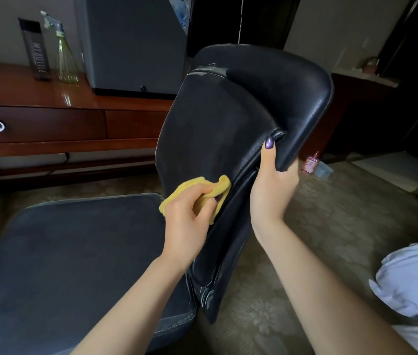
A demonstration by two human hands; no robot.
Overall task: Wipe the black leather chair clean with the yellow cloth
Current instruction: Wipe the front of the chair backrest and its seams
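The black leather chair fills the middle: its seat lies low at the left and its backrest rises at the centre. My left hand is shut on the bunched yellow cloth, pressing it against the lower front of the backrest near its right edge. My right hand grips the backrest's right edge, thumb on the front and fingers hidden behind the leather flap.
A glossy wooden desk with drawers stands behind the chair at the left, carrying a dark bottle, a green spray bottle and a grey box. A small pink bottle stands on the carpet at the right. Pale bedding lies at the right edge.
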